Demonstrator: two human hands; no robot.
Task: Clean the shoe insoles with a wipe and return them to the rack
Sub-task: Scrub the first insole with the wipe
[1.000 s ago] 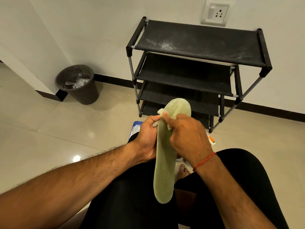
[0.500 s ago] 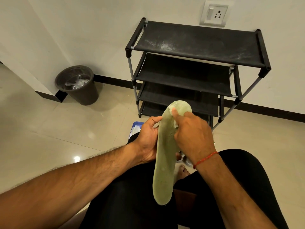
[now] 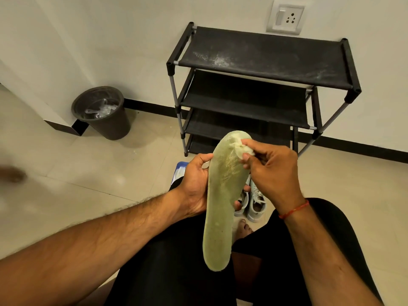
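Facing black rack (image 3: 265, 60): gripping green insole (image 3: 220, 217) mid-length with left hand (image 3: 194, 184), pinching crumpled wipe (image 3: 242, 148) against toe end with right hand (image 3: 273, 171).

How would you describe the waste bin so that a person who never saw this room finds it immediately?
Start at the black shoe rack against the wall, then follow the dark skirting to the left, to the corner. There the waste bin stands on the tiled floor: a dark round bucket with clear plastic inside, the only round container in view.
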